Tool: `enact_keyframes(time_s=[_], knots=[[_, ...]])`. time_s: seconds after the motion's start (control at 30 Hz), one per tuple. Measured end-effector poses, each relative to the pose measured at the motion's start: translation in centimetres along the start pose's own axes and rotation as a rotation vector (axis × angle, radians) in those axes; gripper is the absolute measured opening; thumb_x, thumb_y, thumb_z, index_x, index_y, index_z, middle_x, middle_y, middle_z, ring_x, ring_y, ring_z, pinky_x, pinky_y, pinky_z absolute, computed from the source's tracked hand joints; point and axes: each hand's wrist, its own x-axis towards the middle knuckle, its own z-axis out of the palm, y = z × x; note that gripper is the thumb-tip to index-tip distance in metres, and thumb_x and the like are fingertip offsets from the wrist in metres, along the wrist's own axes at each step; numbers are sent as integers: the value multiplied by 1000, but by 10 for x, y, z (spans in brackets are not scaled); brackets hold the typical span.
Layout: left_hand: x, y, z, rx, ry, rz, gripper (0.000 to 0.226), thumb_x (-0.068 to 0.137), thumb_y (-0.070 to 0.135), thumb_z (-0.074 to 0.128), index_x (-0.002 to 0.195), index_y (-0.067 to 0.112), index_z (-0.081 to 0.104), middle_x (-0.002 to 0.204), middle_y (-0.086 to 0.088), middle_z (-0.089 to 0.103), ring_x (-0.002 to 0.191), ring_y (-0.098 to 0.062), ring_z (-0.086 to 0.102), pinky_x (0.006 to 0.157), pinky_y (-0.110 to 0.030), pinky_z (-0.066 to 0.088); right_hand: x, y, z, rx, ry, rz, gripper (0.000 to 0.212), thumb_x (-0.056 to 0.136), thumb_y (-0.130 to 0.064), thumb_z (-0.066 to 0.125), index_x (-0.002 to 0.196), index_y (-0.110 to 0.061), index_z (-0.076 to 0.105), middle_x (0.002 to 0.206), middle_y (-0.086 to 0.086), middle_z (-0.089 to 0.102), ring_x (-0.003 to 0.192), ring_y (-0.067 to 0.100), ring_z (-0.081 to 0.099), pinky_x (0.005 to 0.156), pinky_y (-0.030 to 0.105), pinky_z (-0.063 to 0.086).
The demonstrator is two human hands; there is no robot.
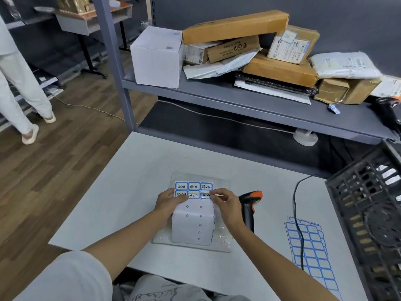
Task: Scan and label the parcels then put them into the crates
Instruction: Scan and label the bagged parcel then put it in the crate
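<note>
A label sheet [193, 222], mostly stripped, with two rows of blue-bordered written labels at its top, lies over a clear bubble-wrap parcel [221, 240] on the white table [121, 198]. My left hand [170, 199] pins the sheet's left edge by the lower row of labels. My right hand [225, 202] pinches the right-most label of that lower row between thumb and fingers. A black and orange barcode scanner [249, 203] lies just right of my right hand. A black plastic crate [368, 205] stands at the table's right side.
A fresh sheet of blue-bordered labels [312, 250] lies to the right under the scanner's black cable [296, 216]. A grey shelf [217, 96] behind the table carries several cardboard boxes and mailer bags. A person's legs stand at the far left on the wooden floor.
</note>
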Motion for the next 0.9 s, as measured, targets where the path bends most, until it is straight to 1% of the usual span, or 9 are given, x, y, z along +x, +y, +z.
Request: enact_keyframes(time_s=[0.17,0.23,0.33,0.4,0.5,0.57,0.7,0.8,0.9], knots=[[0,-1,-5,25,16,0,19,77,8,74,93,16,69,95,-8,73,81,-27,69,76,-36,56,0,-5,-1,210,11,93,6,87,-1,64,89,-5,69,88,3,69,78,10,61,76,22,51],[-1,-2,-8,14,37,2,17,78,5,72,92,14,68,94,-10,72,78,-26,68,72,-32,55,2,-5,-4,279,31,135,7,88,-3,64,88,-8,68,86,1,67,78,10,59,75,22,50],[1,-4,-17,-16,62,-11,18,77,4,72,92,14,69,96,-11,72,84,-30,69,80,-39,56,8,-2,-10,337,60,184,10,88,-4,64,85,-13,66,86,3,64,80,15,59,74,23,51],[1,-3,-24,-38,88,-19,20,77,3,72,94,12,69,96,-12,72,83,-30,68,79,-40,57,12,0,-15,342,87,227,10,88,-4,64,85,-13,64,81,6,62,74,17,57,70,23,50],[0,-2,-38,-56,138,-18,23,78,0,70,99,8,67,92,-11,70,74,-24,65,66,-29,54,18,8,-21,290,117,286,9,88,-3,64,86,-12,63,73,7,58,65,16,52,63,23,47],[-2,-3,-46,-69,169,-20,23,78,-1,69,99,7,67,91,-12,69,72,-24,64,64,-28,53,22,15,-22,189,107,305,11,88,-3,64,86,-14,63,74,9,60,63,16,51,59,24,45],[-1,-8,-61,-60,199,-32,22,78,-1,70,98,7,67,95,-15,69,74,-26,64,67,-31,53,27,26,-17,1,-25,333,8,86,-4,65,88,-12,66,76,12,62,58,16,51,51,23,43],[2,-11,-68,-34,213,-48,21,77,2,71,96,10,68,97,-15,70,81,-29,66,77,-38,54,26,32,-13,-64,-150,352,12,84,-1,67,89,-12,64,69,10,61,53,14,52,46,21,43],[4,-12,-70,-25,218,-56,19,77,3,71,94,11,68,97,-14,71,82,-30,66,80,-40,53,23,39,-10,-88,-220,385,16,83,-1,69,92,-12,62,70,10,64,51,11,55,47,19,47]])
